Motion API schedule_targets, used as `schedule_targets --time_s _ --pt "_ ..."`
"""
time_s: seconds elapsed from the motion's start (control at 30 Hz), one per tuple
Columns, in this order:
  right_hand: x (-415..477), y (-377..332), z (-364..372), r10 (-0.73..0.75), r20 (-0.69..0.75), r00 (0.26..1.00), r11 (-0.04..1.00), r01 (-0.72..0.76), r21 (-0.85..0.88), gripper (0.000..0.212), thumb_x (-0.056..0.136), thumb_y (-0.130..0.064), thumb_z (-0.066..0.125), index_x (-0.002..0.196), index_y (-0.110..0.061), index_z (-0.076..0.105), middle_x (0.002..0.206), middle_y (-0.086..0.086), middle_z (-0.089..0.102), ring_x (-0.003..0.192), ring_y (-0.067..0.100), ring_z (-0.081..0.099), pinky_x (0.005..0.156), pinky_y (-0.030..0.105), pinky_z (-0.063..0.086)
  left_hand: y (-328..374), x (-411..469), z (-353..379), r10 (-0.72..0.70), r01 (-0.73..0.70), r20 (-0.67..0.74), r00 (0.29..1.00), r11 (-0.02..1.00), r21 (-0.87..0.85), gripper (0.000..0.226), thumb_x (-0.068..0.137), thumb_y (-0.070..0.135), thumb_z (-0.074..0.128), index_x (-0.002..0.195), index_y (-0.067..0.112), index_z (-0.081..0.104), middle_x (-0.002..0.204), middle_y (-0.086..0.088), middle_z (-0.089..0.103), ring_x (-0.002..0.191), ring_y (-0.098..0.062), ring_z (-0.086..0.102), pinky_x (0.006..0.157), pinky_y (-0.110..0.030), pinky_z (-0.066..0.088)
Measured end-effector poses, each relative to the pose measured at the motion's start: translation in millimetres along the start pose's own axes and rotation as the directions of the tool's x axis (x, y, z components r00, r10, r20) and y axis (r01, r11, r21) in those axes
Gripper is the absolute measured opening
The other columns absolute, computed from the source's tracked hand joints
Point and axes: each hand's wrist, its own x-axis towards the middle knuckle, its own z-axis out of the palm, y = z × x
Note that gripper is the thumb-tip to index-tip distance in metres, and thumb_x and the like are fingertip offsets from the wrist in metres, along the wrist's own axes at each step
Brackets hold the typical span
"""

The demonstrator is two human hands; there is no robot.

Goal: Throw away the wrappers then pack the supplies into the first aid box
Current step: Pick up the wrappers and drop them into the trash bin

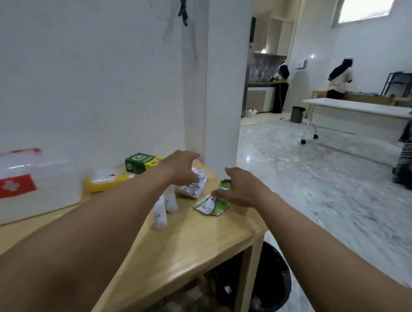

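Two wrappers (211, 205) lie under the right hand's (240, 188) spread fingers.

A white rolling table (356, 107) stands beyond a grey bin (297, 114) on marble floor (316, 178).

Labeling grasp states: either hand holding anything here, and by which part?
Nothing is clearly held. The left hand is spread over the white-blue wrapper; the right hand reaches onto the green wrapper, fingers open. Neither has closed into a grip.

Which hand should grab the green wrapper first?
Probably right: the right hand already hovers at the green wrapper, with the black bin below that table end. The left hand is over the white wrapper.
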Motion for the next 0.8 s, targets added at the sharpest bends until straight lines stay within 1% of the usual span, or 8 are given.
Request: schedule_targets --time_s 0.07,0.17,0.3,0.4,0.47,0.67,0.73,0.8 --pt "3 3 3 0.025 0.025 0.999 0.999 -0.024 -0.026 0.089 0.08 -0.062 0.066 0.144 -0.007 0.04 0.147 0.01 0.045 0.132 0.026 0.046 0.103 0.038 0.042 2 3 2 0.001 -0.002 0.047 0.999 1.0 0.024 0.081 0.078 0.024 0.07 0.151 0.017 0.035 0.155 -0.004 0.039 0.141 -0.022 0.036 0.107 -0.029 0.034" --pt "7 9 9 0.055 0.053 0.997 0.998 -0.053 -0.033 0.087 0.077 -0.066 0.066 0.139 -0.009 0.047 0.141 0.009 0.05 0.125 0.026 0.051 0.099 0.038 0.044 4 9 7 -0.035 0.028 0.115 0.993 0.998 0.061 0.083 0.076 0.03 0.076 0.149 0.019 0.039 0.152 -0.003 0.042 0.137 -0.022 0.04 0.102 -0.03 0.038" --pt "11 11 9 0.047 0.047 0.998 0.999 -0.047 -0.002 0.079 0.074 -0.065 0.07 0.132 -0.014 0.051 0.131 0.006 0.057 0.116 0.023 0.054 0.09 0.036 0.046 -1 15 13 -0.075 0.053 0.181 0.981 0.99 0.128 0.093 0.071 0.043 0.079 0.151 0.026 0.036 0.155 0.001 0.038 0.14 -0.021 0.036 0.107 -0.033 0.037" --pt "12 10 7 0.027 0.045 0.999 0.999 -0.029 0.025 0.077 0.075 -0.06 0.072 0.134 -0.016 0.05 0.129 0.006 0.058 0.116 0.024 0.054 0.089 0.036 0.047 0 18 11 -0.065 0.029 0.205 0.977 0.984 0.175 0.085 0.07 0.049 0.078 0.145 0.032 0.043 0.148 0.002 0.046 0.132 -0.023 0.044 0.103 -0.036 0.041" --pt "13 11 5 0.002 0.022 1.0 1.0 -0.003 0.025 0.077 0.076 -0.056 0.073 0.137 -0.016 0.049 0.13 0.007 0.056 0.118 0.024 0.053 0.091 0.035 0.045 2 19 8 -0.063 0.026 0.205 0.977 0.983 0.181 0.085 0.07 0.049 0.078 0.146 0.033 0.042 0.149 0.003 0.045 0.133 -0.023 0.043 0.103 -0.035 0.04" --pt "24 15 11 -0.038 0.005 0.999 0.997 0.037 0.074 0.077 0.077 -0.047 0.078 0.143 -0.021 0.047 0.129 0.005 0.051 0.119 0.023 0.053 0.094 0.031 0.042 -1 30 13 -0.049 0.034 0.197 0.979 0.996 0.082 0.09 0.066 0.042 0.086 0.145 0.03 0.044 0.146 -0.007 0.037 0.132 -0.025 0.043 0.103 -0.033 0.04" --pt "25 16 11 -0.042 -0.018 0.999 0.991 0.044 0.124 0.075 0.077 -0.04 0.08 0.142 -0.022 0.047 0.13 0.005 0.052 0.12 0.022 0.052 0.091 0.028 0.04 0 30 12 -0.032 0.028 0.185 0.982 0.999 0.029 0.089 0.063 0.036 0.09 0.142 0.029 0.048 0.143 -0.006 0.039 0.128 -0.025 0.045 0.099 -0.031 0.041" --pt "24 19 11 -0.045 -0.052 0.998 0.982 0.053 0.18 0.067 0.077 -0.03 0.08 0.136 -0.025 0.049 0.128 0.005 0.056 0.115 0.022 0.054 0.085 0.026 0.04 -1 32 12 -0.014 0.022 0.176 0.984 0.999 -0.041 0.088 0.059 0.03 0.093 0.137 0.029 0.053 0.142 -0.002 0.045 0.123 -0.023 0.05 0.093 -0.029 0.044"
